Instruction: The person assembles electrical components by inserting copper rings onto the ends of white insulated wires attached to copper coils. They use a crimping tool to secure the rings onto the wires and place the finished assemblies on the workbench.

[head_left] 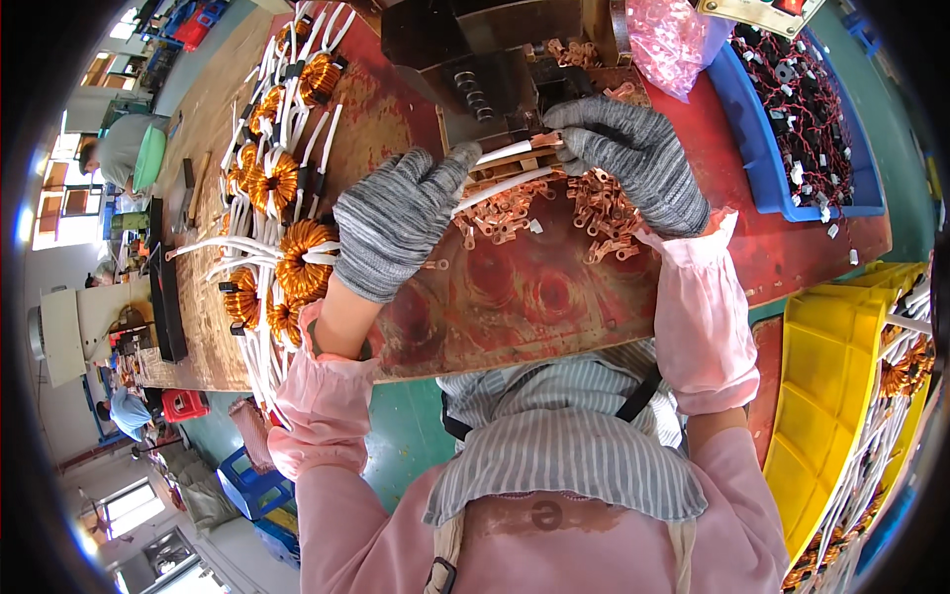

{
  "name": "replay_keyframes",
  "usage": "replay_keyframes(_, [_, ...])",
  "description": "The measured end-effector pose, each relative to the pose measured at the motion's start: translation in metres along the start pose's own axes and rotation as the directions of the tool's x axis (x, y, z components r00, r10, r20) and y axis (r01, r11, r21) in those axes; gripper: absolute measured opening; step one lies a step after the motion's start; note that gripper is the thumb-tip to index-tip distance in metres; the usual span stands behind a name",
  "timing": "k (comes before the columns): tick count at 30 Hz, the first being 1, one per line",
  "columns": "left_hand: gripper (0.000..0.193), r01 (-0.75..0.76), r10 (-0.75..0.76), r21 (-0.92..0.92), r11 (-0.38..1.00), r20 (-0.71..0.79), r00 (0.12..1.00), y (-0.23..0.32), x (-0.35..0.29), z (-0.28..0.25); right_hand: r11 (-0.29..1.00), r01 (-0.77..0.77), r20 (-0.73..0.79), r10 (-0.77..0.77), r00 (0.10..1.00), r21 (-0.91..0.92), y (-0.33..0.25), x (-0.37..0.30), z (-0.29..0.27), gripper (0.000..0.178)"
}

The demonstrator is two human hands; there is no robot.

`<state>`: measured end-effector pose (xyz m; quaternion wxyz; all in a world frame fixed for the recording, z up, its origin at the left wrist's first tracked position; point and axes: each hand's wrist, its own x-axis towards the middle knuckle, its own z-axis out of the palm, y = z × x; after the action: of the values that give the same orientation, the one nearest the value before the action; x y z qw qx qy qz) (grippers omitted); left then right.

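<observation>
My left hand [401,220], in a grey knitted glove, is closed on white wires [505,153] that run rightward from its fingers. A second white wire [505,188] stretches nearer to me. My right hand [633,158], gloved alike, pinches a copper cable lug [545,141] at the far wire's bare end. Its fingertips partly hide the lug. Both hands are at the front of a dark metal press [460,59]. Loose copper lugs [609,213] lie heaped below my right hand, with more lugs [495,220] under the wires.
Copper-wound ring coils [305,259] with white leads are piled left on the worn red table [475,317]. A pink plastic bag [665,45] and a blue bin [757,148] of small wired parts stand right. A yellow crate [821,396] holds more coils. Other people are at the far left.
</observation>
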<state>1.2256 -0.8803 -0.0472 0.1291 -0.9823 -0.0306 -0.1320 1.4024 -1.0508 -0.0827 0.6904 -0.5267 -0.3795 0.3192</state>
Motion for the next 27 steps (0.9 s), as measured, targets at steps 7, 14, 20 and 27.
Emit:
replay_keyframes(7, [0.030, 0.007, -0.011, -0.132, 0.991, -0.024, 1.000, 0.005, -0.002, -0.003, 0.989, 0.021, 0.016, -0.019, 1.000, -0.149, 0.002, -0.002, 0.005, 0.017])
replay_keyframes(14, [0.057, 0.299, -0.296, -0.165, 0.940, 0.045, 0.954, -0.049, -0.093, -0.032, 0.991, 0.002, -0.020, -0.005, 1.000, -0.135, 0.000, -0.010, 0.008, 0.014])
replay_keyframes(20, [0.067, 0.212, -0.236, 0.189, 0.959, 0.110, 0.966, -0.063, -0.153, -0.005, 0.990, 0.009, -0.059, -0.017, 0.998, -0.138, -0.001, -0.013, 0.010, 0.014])
replay_keyframes(27, [0.051, 0.203, -0.195, 0.313, 0.928, -0.057, 0.979, -0.071, -0.152, 0.012, 0.991, -0.004, -0.075, -0.006, 0.997, -0.133, 0.001, -0.016, 0.008, 0.014])
